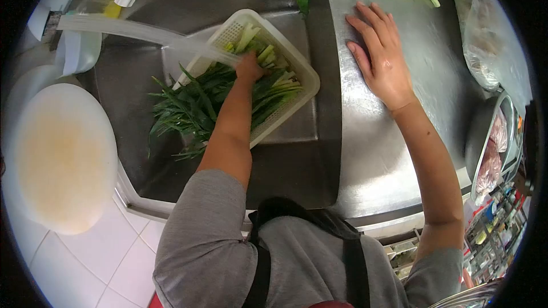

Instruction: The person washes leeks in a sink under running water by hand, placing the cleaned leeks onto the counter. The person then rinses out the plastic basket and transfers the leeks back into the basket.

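Greens point(197, 102) are lying aslant in the basket point(311, 80), leaf tips pointing left and toward the body
Left hand point(249, 68) is touching them, grip too hidden to tell; right hand point(385, 60) is resting spread on the worktop point(365, 177)

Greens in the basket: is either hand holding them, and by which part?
The left hand is in the greens, by their pale stalks; whether it grips them cannot be told. The right hand holds nothing, open on the counter.
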Demonstrator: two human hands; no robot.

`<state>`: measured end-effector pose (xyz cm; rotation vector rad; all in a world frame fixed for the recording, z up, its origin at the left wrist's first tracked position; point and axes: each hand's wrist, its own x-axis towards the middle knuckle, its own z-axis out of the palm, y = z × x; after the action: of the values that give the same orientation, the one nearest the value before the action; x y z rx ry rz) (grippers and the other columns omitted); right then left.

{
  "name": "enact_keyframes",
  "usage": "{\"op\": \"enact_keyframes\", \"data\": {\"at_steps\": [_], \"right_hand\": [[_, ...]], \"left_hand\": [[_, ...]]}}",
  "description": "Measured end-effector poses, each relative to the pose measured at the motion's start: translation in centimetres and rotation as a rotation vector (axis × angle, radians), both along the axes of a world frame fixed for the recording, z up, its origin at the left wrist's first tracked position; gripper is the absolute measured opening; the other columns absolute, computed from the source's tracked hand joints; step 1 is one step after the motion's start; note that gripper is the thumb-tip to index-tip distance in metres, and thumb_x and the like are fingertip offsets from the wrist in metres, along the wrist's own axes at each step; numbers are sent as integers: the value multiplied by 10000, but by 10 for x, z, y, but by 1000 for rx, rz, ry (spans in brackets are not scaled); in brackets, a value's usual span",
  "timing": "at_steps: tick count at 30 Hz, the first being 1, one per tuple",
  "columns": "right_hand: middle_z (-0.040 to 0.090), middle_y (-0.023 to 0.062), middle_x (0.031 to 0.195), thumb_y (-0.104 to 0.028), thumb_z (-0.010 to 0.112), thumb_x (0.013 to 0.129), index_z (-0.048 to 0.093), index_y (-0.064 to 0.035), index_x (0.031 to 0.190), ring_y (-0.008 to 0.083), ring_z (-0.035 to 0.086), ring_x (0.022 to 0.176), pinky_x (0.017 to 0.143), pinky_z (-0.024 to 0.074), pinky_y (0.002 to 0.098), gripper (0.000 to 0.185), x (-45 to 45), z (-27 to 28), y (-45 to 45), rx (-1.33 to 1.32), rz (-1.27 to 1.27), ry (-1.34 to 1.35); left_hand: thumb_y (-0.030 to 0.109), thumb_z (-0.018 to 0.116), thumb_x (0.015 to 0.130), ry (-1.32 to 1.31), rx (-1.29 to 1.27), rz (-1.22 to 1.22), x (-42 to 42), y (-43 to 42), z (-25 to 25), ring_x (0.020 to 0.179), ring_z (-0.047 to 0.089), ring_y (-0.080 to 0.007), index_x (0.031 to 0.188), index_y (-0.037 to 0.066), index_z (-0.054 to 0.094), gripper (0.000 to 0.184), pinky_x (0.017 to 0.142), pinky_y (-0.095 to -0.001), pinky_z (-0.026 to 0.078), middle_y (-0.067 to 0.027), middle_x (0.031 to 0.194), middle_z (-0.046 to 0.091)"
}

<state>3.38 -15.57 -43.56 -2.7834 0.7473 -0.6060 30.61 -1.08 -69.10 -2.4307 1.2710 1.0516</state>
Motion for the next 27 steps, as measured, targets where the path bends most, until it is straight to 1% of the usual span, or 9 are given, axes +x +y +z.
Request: {"op": "enact_keyframes", "data": {"at_steps": [4, 7, 9, 13, 16, 19, 21, 23, 27], "right_hand": [[467, 125, 1339, -203, 606, 867, 551, -81, 1191, 347, 383, 1287, 1096, 279, 500, 350, -3, 1, 2, 2, -10, 7], [472, 124, 1331, -205, 601, 872, 547, -81, 1196, 346, 379, 1290, 1097, 279, 496, 351, -2, 0, 1, -14, -10, 2], [474, 123, 1327, -206, 596, 875, 545, -80, 1200, 345, 376, 1292, 1100, 275, 495, 352, -5, 2, 1, -20, -9, 9], [467, 123, 1332, -201, 589, 880, 543, -74, 1198, 350, 368, 1296, 1105, 265, 497, 346, -4, 6, 3, -12, -3, -3], [462, 127, 1335, -198, 587, 880, 546, -78, 1194, 361, 360, 1298, 1102, 267, 503, 339, -5, 5, 3, -13, 10, -24], [463, 132, 1333, -195, 590, 879, 547, -84, 1195, 369, 353, 1300, 1097, 275, 509, 338, -5, 2, 2, -3, 20, -49], [464, 134, 1331, -192, 592, 877, 547, -87, 1195, 371, 353, 1298, 1092, 283, 507, 338, -8, 0, 2, -2, 33, -62], [466, 135, 1330, -188, 594, 877, 549, -89, 1194, 371, 357, 1294, 1087, 295, 501, 336, -8, -1, 2, -7, 44, -82], [467, 138, 1334, -172, 592, 878, 557, -83, 1183, 375, 374, 1279, 1061, 332, 474, 320, -10, 3, 6, -6, 50, -81]], "left_hand": [[530, 844, 556, 37, 32, -27, -4, 2, 12, 1187, 505, -301, 1350, 77, 443, 998, 956, -431, 445, -143, 1305, 516], [458, 860, 584, -100, -169, -81, -4, 28, -4, 1171, 525, -293, 1366, 95, 432, 963, 956, -435, 445, -138, 1268, 554], [389, 855, 621, 109, -281, -25, 3, 48, 15, 1150, 542, -303, 1342, 98, 458, 872, 944, -442, 453, -131, 1235, 579], [210, 822, 701, 374, -436, 140, 7, 80, 110, 1025, 606, -249, 1239, 77, 543, 621, 886, -391, 485, -92, 1115, 639], [98, 787, 727, 633, -754, 340, 15, 106, 166, 920, 606, -159, 1153, 65, 587, 472, 836, -309, 487, -32, 1032, 643], [38, 767, 735, 475, -903, 563, 12, 119, 261, 893, 572, -105, 1100, 43, 611, 397, 811, -267, 474, -14, 986, 626], [36, 771, 728, 493, -1104, 568, 19, 134, 308, 907, 582, -124, 1097, 21, 603, 406, 819, -278, 480, -37, 993, 619], [14, 768, 721, 384, -1257, 563, 20, 147, 361, 956, 588, -146, 1129, -3, 565, 456, 859, -292, 475, -60, 1042, 616], [-26, 727, 736, 522, -1478, 586, 25, 177, 437, 1038, 587, -226, 1199, -15, 512, 510, 922, -354, 454, -107, 1137, 577]]}}
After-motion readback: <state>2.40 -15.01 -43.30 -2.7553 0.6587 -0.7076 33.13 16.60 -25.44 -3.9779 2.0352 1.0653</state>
